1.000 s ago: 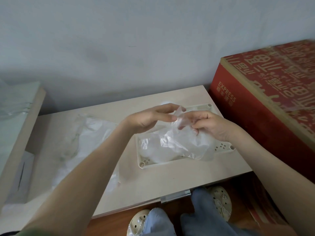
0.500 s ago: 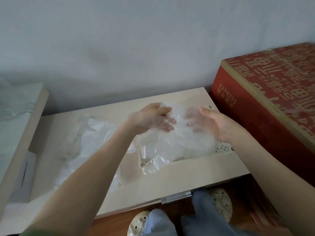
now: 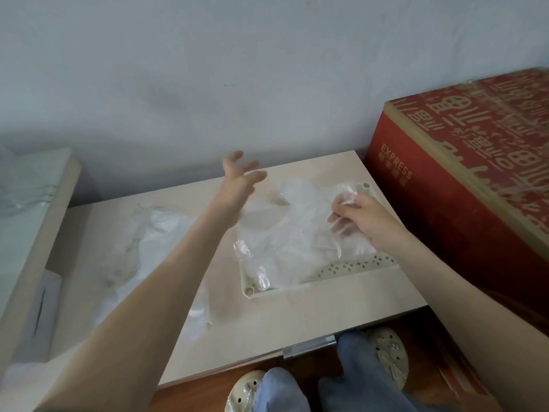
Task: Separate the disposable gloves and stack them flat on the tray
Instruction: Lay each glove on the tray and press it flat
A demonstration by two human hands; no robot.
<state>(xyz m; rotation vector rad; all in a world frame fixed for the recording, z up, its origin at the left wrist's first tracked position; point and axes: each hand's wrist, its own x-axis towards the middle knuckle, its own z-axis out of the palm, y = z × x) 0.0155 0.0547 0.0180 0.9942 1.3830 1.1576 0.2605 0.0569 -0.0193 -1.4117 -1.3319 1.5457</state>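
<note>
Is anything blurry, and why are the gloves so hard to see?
Head view: the left hand is smeared by motion; the red box blurs at its far edge; the gloves are clear film, pale on a pale tray, in soft light.

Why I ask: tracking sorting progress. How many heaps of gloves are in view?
2. One heap on the tray, pinched by the right hand; a second heap on the table left of it.

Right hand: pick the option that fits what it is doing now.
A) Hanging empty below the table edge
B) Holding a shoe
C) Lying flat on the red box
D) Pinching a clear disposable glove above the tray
D: the right hand has its fingers curled round a bunched bit of the clear glove, held over the tray.
</note>
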